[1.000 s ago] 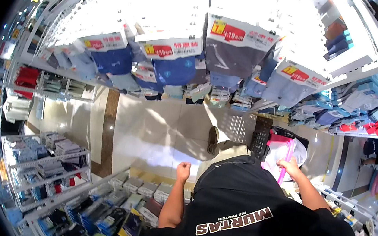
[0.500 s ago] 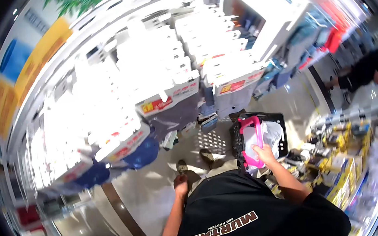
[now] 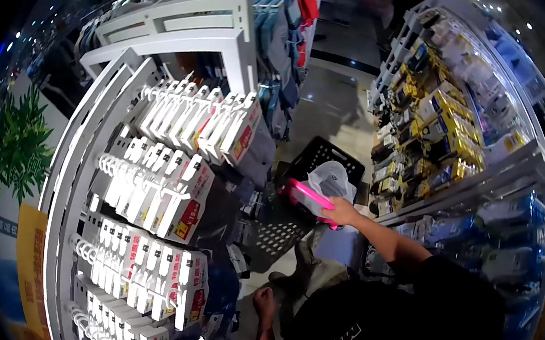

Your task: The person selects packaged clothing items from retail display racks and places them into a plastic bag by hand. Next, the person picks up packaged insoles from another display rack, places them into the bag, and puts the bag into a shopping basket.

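My right hand [image 3: 340,212] is closed around the pink handle [image 3: 307,195] of a black shopping basket [image 3: 343,155]. Inside the basket lies something whitish and translucent, like a plastic bag [image 3: 337,179]; part of it is behind the handle. Low at my other side hangs my left hand [image 3: 264,303], its fingers curled into a loose fist, with nothing visible in it. It is near packaged goods on the left rack, apart from them.
On the left, a white rack [image 3: 72,152] carries rows of hanging packages with white and red labels. A shelf [image 3: 459,185] of yellow and black packages runs along the right, with blue packs [image 3: 514,256] nearer me. Between them is the aisle floor [image 3: 331,96]. Clothes [image 3: 275,42] hang ahead.
My view has turned to the right, along the aisle, and the scene looks darker. The basket stays in my right hand. The left hand remains low and curled.
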`<state>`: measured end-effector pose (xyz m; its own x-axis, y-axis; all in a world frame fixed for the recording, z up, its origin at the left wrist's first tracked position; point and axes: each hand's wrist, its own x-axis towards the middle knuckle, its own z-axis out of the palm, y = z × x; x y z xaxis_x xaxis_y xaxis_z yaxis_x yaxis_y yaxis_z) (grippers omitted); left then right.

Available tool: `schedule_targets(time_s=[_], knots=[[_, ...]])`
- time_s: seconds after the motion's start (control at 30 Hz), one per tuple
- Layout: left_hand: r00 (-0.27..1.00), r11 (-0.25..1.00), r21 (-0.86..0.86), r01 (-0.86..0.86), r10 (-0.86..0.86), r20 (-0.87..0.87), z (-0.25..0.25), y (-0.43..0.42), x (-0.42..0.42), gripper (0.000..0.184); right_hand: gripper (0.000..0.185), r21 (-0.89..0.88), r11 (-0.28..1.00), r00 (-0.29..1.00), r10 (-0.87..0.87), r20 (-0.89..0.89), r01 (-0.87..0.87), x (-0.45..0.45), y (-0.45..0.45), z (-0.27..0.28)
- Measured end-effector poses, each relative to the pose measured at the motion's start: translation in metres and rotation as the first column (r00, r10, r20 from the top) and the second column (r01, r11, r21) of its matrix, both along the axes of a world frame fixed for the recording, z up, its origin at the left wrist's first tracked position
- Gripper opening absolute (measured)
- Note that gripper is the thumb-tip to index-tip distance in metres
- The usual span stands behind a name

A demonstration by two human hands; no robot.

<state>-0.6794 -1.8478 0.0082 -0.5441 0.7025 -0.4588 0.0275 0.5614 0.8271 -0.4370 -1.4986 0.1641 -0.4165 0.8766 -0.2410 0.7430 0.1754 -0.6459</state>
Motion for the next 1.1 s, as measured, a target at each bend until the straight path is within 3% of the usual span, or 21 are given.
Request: schedule_targets(time_s=[0.1,0.23,0.3,0.33,0.37,0.47,0.5,0.53,0.63,0.67,0.77,0.83,0.9,0.97,1.03,1.1], knots=[[0.993,0.988,0.108,0.114,-0.11,-0.038,0.041,0.034,0.003,0.027,0.041,-0.031,0.999,1.0,0.005,0.003,-0.005,0.0,-0.034,0.011],[0.963,0.908,0.327,0.261,-0.22,-0.157,0.14,0.095,0.031,0.025,0.039,0.057,0.998,0.999,-0.028,0.024,0.027,0.002,-0.084,0.015],[0.889,0.807,0.436,0.398,-0.223,-0.399,0.189,0.119,0.05,0.024,0.037,0.013,0.999,0.999,-0.038,-0.016,0.038,0.003,-0.109,0.025],[0.898,0.792,0.46,0.401,-0.24,-0.369,0.215,0.127,0.063,0.026,0.035,-0.002,0.999,0.998,-0.043,-0.038,0.043,0.004,-0.12,0.025],[0.8,0.72,0.447,0.531,-0.251,-0.546,0.229,0.134,0.072,0.029,0.034,-0.015,0.998,0.996,-0.063,-0.06,0.062,0.008,-0.132,0.022],[0.582,0.625,0.325,0.71,-0.262,-0.769,0.209,0.139,0.09,0.032,0.041,0.049,0.996,0.968,-0.062,-0.244,0.077,0.011,-0.166,-0.009],[0.472,0.583,0.245,0.774,-0.274,-0.838,0.2,0.136,0.094,0.034,0.041,0.073,0.993,0.947,-0.061,-0.317,0.088,0.013,-0.178,-0.002],[0.275,0.606,0.055,0.793,-0.276,-0.921,0.193,0.127,0.098,0.037,0.04,0.087,0.991,0.919,-0.057,-0.391,0.099,0.015,-0.19,0.001],[0.365,0.669,0.152,0.727,-0.189,-0.912,0.179,0.101,0.101,0.036,0.036,0.103,0.968,0.791,-0.122,-0.6,0.228,0.021,-0.22,-0.008],[0.349,0.636,0.146,0.758,-0.206,-0.914,0.171,0.093,0.092,0.034,0.034,-0.049,0.976,0.769,-0.197,-0.608,0.211,0.022,-0.223,-0.018],[0.326,0.467,0.187,0.864,-0.237,-0.915,0.171,0.074,0.068,0.037,0.035,-0.019,0.86,0.686,-0.42,-0.594,0.51,0.041,-0.244,-0.005],[0.276,0.407,0.113,0.906,-0.368,-0.888,0.19,0.062,0.07,0.047,0.034,-0.099,0.787,0.546,-0.507,-0.667,0.609,0.065,-0.258,0.023],[0.031,0.478,-0.142,0.867,-0.336,-0.941,0.19,0.072,0.063,0.051,0.034,-0.183,0.737,0.472,-0.582,-0.662,0.651,0.092,-0.271,0.058],[0.003,0.528,-0.217,0.821,-0.383,-0.924,0.175,0.091,0.064,0.043,0.034,-0.177,0.68,0.408,-0.604,-0.684,0.711,0.113,-0.285,0.066],[0.015,0.392,-0.204,0.897,-0.489,-0.872,0.179,0.099,0.081,0.04,0.033,-0.186,0.656,0.373,-0.613,-0.696,0.732,0.132,-0.308,0.083],[-0.019,0.334,-0.197,0.922,-0.469,-0.883,0.184,0.098,0.105,0.038,0.032,-0.226,0.621,0.321,-0.642,-0.696,0.751,0.148,-0.329,0.089]])
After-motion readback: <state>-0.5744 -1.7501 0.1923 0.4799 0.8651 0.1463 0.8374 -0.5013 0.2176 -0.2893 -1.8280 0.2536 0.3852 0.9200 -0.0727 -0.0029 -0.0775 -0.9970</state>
